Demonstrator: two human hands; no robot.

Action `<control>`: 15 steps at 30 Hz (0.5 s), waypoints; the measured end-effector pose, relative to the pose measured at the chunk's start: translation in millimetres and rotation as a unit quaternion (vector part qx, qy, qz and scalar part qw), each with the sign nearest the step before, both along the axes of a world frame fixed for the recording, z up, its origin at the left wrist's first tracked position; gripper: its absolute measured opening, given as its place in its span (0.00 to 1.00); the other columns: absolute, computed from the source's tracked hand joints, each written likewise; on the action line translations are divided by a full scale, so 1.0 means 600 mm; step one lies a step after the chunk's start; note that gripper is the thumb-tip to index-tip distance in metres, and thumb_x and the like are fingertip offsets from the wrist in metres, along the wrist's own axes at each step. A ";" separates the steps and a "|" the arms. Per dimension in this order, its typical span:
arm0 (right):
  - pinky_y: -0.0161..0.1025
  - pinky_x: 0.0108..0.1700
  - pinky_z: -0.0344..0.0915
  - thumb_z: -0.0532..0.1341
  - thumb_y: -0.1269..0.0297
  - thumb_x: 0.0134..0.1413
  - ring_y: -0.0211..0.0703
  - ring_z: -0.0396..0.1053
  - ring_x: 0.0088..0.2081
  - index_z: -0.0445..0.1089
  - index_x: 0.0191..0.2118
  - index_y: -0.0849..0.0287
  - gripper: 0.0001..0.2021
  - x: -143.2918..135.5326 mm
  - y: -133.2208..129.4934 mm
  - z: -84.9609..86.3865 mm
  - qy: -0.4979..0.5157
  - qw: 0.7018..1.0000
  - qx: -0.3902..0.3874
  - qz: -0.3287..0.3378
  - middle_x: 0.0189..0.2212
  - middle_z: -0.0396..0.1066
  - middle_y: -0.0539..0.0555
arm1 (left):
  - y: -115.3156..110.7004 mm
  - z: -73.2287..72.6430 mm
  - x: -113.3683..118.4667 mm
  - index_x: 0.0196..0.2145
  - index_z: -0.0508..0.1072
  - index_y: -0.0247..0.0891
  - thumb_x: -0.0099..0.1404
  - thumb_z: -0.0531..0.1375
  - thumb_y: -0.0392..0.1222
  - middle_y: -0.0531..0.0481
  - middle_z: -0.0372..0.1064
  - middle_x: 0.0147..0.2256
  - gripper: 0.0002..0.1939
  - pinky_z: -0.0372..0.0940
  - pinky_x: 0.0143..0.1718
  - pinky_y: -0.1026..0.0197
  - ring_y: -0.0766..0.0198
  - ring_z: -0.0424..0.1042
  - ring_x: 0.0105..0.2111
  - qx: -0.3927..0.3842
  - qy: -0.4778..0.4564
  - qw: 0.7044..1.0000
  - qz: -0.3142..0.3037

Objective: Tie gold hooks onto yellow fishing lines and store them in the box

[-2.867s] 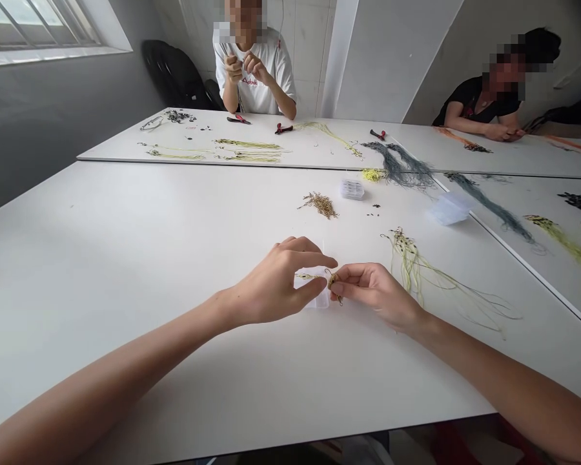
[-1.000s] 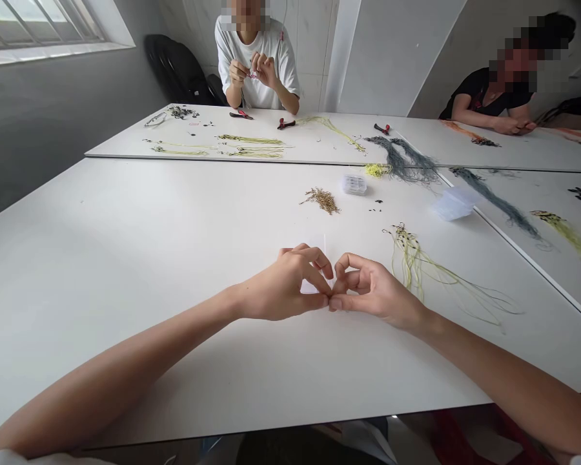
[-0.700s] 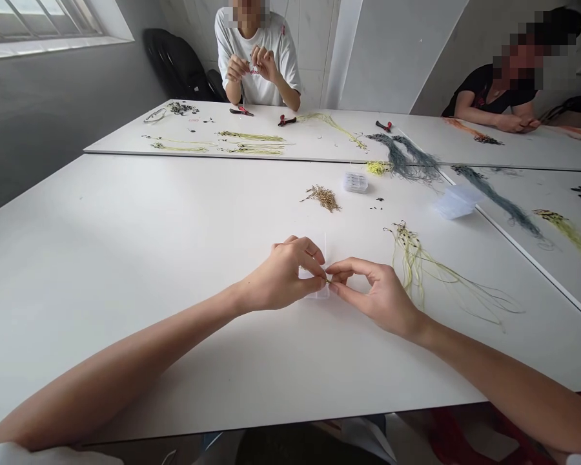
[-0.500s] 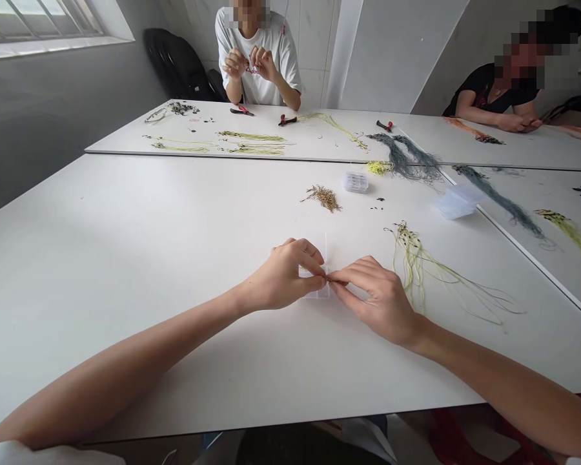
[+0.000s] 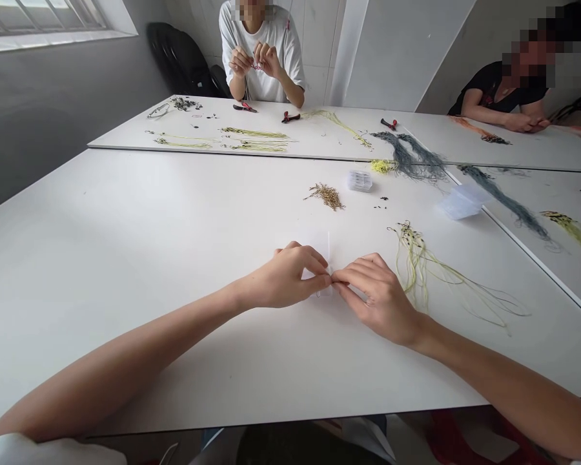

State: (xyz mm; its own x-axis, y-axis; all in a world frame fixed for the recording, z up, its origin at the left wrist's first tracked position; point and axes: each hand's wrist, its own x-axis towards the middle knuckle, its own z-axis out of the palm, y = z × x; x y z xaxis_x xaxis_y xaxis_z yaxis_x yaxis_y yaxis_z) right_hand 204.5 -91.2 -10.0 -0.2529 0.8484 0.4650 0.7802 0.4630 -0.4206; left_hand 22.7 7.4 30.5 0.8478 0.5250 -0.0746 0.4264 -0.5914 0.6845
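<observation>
My left hand (image 5: 290, 276) and my right hand (image 5: 378, 294) meet with their fingertips over a small clear plastic box (image 5: 324, 290), which the left hand partly covers. The fingers of both hands are pinched together, and whatever lies between them is too small to make out. Beyond the hands is a pile of gold-coloured metal pieces (image 5: 326, 196). A bundle of yellow-green lines with dark ends (image 5: 413, 253) lies just right of my right hand.
On the white table (image 5: 126, 258) stand a small clear box (image 5: 359, 181) and larger clear boxes (image 5: 461, 201). Grey-blue line bundles (image 5: 404, 157) lie behind. Opposite sits a person in white (image 5: 262, 58); another in black (image 5: 501, 97) leans at the right. Pliers (image 5: 244, 107) lie on the far table.
The view has shifted slightly. Both my hands stay nearly in place, fingertips together, with the left fingers a little further over the small box.
</observation>
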 end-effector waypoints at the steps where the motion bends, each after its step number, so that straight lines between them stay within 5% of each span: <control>1: 0.44 0.43 0.57 0.55 0.72 0.62 0.41 0.68 0.31 0.69 0.38 0.57 0.07 -0.001 0.000 -0.001 -0.004 1.000 0.000 -0.001 0.29 0.74 0.51 | -0.001 -0.003 0.000 0.32 0.80 0.46 0.65 0.55 0.46 0.49 0.72 0.46 0.13 0.64 0.43 0.56 0.52 0.63 0.53 -0.002 0.001 1.000 -0.003; 7: 0.46 0.45 0.54 0.55 0.72 0.62 0.40 0.68 0.30 0.68 0.37 0.56 0.06 0.000 0.001 -0.004 -0.025 0.999 0.016 -0.013 0.29 0.74 0.50 | -0.006 -0.015 0.004 0.29 0.80 0.44 0.64 0.57 0.45 0.49 0.72 0.45 0.12 0.63 0.44 0.54 0.52 0.64 0.51 -0.002 -0.010 1.000 0.020; 15: 0.48 0.49 0.51 0.55 0.71 0.62 0.43 0.69 0.37 0.66 0.37 0.55 0.05 -0.003 0.020 -0.003 -0.051 0.997 0.050 -0.022 0.34 0.75 0.50 | 0.000 0.005 0.003 0.27 0.78 0.43 0.65 0.55 0.43 0.48 0.71 0.43 0.14 0.59 0.50 0.47 0.50 0.62 0.50 0.025 -0.007 0.999 0.026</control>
